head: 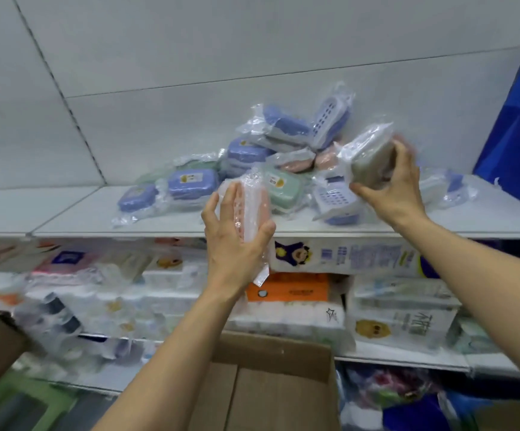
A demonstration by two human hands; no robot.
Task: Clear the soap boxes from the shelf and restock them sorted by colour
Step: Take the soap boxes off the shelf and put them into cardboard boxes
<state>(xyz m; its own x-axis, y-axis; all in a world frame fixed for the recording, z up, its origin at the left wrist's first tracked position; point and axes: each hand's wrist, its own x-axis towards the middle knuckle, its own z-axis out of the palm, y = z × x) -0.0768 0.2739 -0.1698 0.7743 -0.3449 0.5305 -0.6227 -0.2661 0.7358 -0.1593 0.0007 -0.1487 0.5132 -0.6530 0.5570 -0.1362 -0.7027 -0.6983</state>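
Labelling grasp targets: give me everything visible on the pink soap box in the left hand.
The pink soap box is a rounded pink plastic case sealed in a clear, crinkled plastic bag. It is held up on end in front of the shelf edge, off the pile. The left hand grips it, fingers on its near face, thumb on the right side. A row of holes shows by the fingers. The loose bag end hangs below the palm, with a small white tag.

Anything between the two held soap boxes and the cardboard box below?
Nothing visible. The left hand grips a pink soap box and the right hand a grey-green soap box, both in front of the shelf. The open cardboard box lies below, with only the person's forearms over it.
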